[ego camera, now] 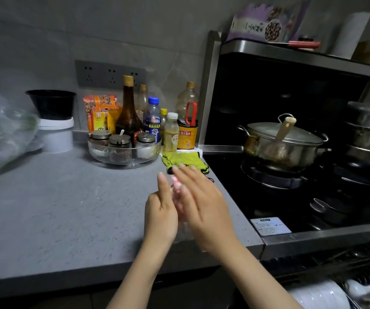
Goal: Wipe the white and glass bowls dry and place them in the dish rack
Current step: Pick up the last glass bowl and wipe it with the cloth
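Counter (57, 208): grey, hands above its right end.
Dish rack (357, 257): lower right, white dishware (320, 295) near it; white bowl not identifiable.
Right hand (202, 201): fingers straight, pressing the clear item (178, 197).
Left hand (160, 212): fingers curled round it.
Clear item: blurred, possibly the glass bowl, judged not yet racked.

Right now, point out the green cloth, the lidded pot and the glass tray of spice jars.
green cloth (193, 159): head view, its bare middle.
lidded pot (268, 152): head view, its steel side wall.
glass tray (124, 161): head view, its front wall.
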The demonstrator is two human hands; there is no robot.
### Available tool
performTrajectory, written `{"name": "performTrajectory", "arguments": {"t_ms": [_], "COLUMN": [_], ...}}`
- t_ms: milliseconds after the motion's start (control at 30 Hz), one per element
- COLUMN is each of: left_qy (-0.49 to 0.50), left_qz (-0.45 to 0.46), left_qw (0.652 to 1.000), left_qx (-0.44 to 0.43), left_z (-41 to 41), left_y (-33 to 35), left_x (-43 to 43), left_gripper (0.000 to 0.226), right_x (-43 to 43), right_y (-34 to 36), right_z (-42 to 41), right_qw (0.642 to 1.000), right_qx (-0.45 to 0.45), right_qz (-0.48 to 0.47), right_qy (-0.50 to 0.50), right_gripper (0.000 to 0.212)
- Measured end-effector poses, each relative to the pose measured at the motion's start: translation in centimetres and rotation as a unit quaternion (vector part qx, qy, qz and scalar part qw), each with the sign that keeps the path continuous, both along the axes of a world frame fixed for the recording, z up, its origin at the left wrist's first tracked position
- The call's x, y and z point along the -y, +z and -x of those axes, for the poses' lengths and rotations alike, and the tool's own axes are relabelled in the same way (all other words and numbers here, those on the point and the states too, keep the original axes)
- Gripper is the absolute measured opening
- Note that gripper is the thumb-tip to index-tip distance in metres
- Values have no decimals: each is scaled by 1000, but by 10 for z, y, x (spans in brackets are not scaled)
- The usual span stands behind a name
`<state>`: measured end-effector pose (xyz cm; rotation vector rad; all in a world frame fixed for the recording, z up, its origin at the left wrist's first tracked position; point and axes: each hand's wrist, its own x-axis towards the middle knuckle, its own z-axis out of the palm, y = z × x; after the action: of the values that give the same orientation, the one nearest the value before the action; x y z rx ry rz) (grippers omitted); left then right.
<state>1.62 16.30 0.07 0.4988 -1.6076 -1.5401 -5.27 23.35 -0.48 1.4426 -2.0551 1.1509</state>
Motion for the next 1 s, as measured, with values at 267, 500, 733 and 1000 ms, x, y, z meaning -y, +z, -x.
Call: {"name": "performTrajectory", "arguments": {"t_ms": [267, 500, 733, 1000], "left_qy": [-7, -98, -127, 18], "left_qz": [30, 45, 67, 198], "left_qw": [1000, 994, 988, 980], "left_qx": [1, 18, 53, 21], "left_z": [-20, -49, -59, -55], "left_y": [-3, 10, 2, 3], "left_x": [-7, -6, 11, -2], "left_gripper": [77, 60, 52, 60], "right_x": [-9, -25, -28, -24], "right_y": [-5, 30, 18, 13], "right_z": [-19, -12, -21, -30], "right_qw": [999, 945, 916, 973], "right_qx": [-36, 314, 384, 224], "right_qz": [-14, 3, 71, 52], "right_qy": [-8, 97, 87, 33], "right_gripper": [47, 37, 58, 51]}}
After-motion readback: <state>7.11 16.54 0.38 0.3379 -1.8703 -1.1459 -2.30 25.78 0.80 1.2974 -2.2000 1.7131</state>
